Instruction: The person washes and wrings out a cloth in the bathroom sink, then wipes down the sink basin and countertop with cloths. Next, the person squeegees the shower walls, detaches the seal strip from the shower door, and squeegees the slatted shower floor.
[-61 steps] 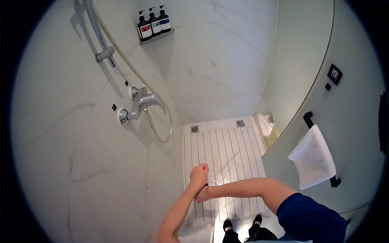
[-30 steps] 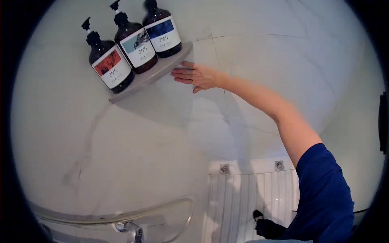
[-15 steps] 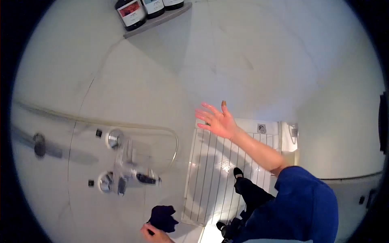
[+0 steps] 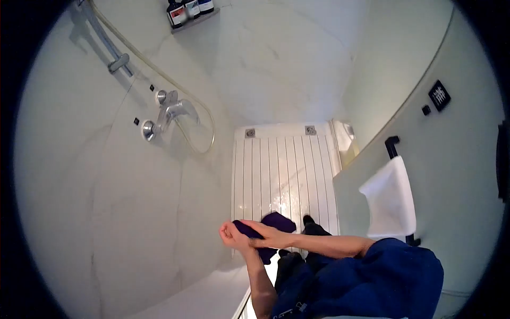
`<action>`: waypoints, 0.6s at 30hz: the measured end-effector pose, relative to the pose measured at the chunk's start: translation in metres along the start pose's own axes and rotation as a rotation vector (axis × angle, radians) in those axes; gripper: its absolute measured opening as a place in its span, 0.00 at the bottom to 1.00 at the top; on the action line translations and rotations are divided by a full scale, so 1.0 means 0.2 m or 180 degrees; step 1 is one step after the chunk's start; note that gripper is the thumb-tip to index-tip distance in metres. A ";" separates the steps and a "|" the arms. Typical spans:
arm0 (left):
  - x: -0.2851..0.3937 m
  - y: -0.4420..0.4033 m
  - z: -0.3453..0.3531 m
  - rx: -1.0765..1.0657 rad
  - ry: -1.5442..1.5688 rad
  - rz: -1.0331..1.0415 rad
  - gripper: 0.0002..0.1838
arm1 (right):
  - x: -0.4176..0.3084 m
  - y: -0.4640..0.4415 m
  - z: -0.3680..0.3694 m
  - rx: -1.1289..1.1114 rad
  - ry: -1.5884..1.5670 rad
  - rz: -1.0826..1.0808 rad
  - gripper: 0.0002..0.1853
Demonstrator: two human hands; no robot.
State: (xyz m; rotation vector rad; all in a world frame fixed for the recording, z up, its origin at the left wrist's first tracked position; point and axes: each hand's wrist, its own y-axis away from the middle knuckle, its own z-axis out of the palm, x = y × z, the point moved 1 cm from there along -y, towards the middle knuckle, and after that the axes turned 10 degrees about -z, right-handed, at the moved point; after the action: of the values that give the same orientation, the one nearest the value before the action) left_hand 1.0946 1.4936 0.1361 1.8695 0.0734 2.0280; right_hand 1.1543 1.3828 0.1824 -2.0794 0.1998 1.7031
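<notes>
The cloth is already taken up: it is between the two hands, in front of the person, above the floor. The left hand is curled around one end of it. The right hand lies along it with rather straight fingers; whether it grips, one cannot tell. Wet-looking bright spots are on the floor, so perhaps this surface is not yet dry; how dry the walls are is not clear.

Counted, there are one cloth, three bottles on one shelf, two drains, one tap, one hose, and one towel hanging over one handle.
</notes>
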 end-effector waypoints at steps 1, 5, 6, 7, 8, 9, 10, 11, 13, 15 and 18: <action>-0.01 0.07 -0.07 0.0044 0.0072 -0.0184 0.06 | -0.04 0.10 0.00 -0.0140 0.0280 0.0089 0.41; -0.18 0.39 -0.30 -0.0851 0.0856 -0.1031 0.18 | 0.00 0.39 0.06 0.0486 -0.0818 0.1165 0.42; -0.22 0.47 -0.33 -0.1299 0.1166 -0.1208 0.23 | 0.03 0.47 0.08 0.0640 -0.1268 0.1554 0.41; -0.20 0.58 -0.35 -0.1629 0.0344 -0.0984 0.32 | 0.03 0.53 0.10 0.0948 -0.1599 0.1553 0.35; -0.15 0.69 -0.38 -0.1955 -0.0513 -0.0772 0.42 | 0.04 0.58 0.13 0.1241 -0.1900 0.1589 0.31; -0.10 0.79 -0.41 -0.2216 -0.0967 -0.0644 0.52 | 0.05 0.63 0.14 0.1294 -0.2329 0.1688 0.30; -0.10 0.84 -0.45 -0.2307 -0.1067 -0.0756 0.52 | 0.06 0.68 0.13 0.1327 -0.2737 0.1794 0.28; -0.13 0.87 -0.50 -0.2341 -0.1237 -0.0817 0.51 | 0.06 0.73 0.12 0.1041 -0.2317 0.1567 0.28; -0.11 0.92 -0.60 -0.2328 -0.2072 -0.0920 0.48 | 0.06 0.84 0.09 0.0405 -0.0904 0.1097 0.24; -0.19 0.97 -0.78 -0.2248 -0.2562 -0.0508 0.38 | 0.07 0.95 0.09 0.0092 -0.0236 0.0733 0.21; -0.25 1.06 -1.06 -0.2143 -0.2118 0.0045 0.34 | 0.00 1.01 0.14 -0.0669 -0.0392 0.1015 0.17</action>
State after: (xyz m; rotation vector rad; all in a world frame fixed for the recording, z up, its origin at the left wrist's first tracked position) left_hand 0.8412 1.3268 0.1266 1.9378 -0.7022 1.1164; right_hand 1.0526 1.2136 0.1293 -2.1723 0.3424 2.1149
